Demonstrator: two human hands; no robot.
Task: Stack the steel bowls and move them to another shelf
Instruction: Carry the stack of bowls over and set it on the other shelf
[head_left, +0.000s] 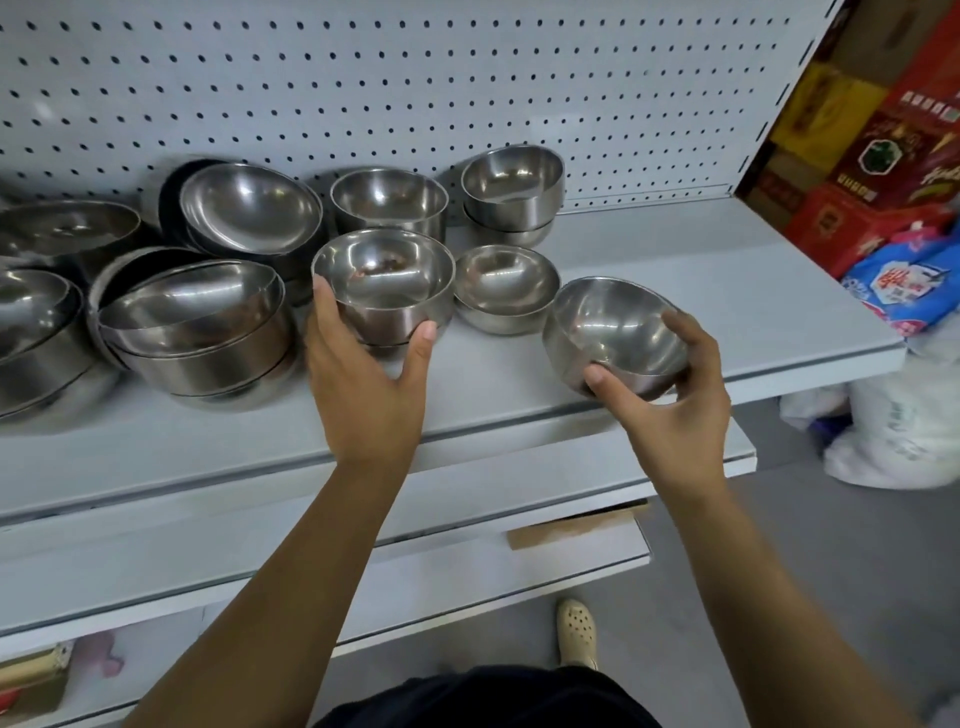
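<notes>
Grey shelf (675, 270); left grip (363, 374) clasps upright steel bowl (383, 280); right grip (675, 405) clasps tilted steel bowl (615, 332).

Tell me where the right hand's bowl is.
Head view, right of centre: the right hand holds the tilted bowl at the shelf front, just right of the small bowl stack.

Silver steel bowls (383, 280), grey shelf (675, 291), dotted pegboard (363, 78)
</notes>
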